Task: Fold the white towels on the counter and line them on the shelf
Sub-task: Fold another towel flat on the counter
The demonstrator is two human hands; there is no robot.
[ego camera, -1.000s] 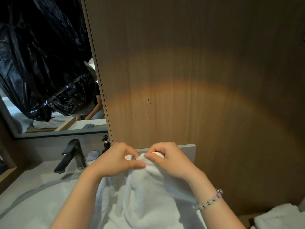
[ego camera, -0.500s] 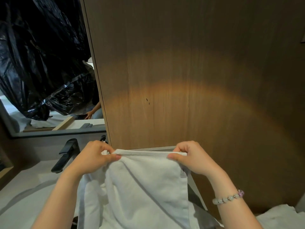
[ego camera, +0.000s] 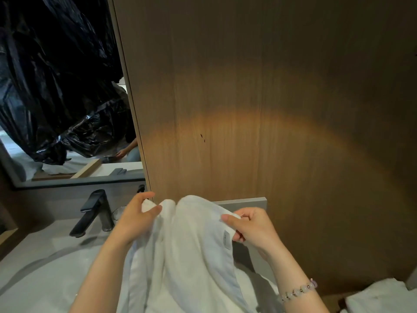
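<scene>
Soft and limp, the white towel sags between left hand and right hand, each pinching its top edge, likely the best hold.

The wooden panel stands close in front of me and closes the way forward. Left of my left hand the black faucet rises near it; in front of it the counter is open. The towel I grip hides the space under my right hand; low at right lies a second towel
</scene>
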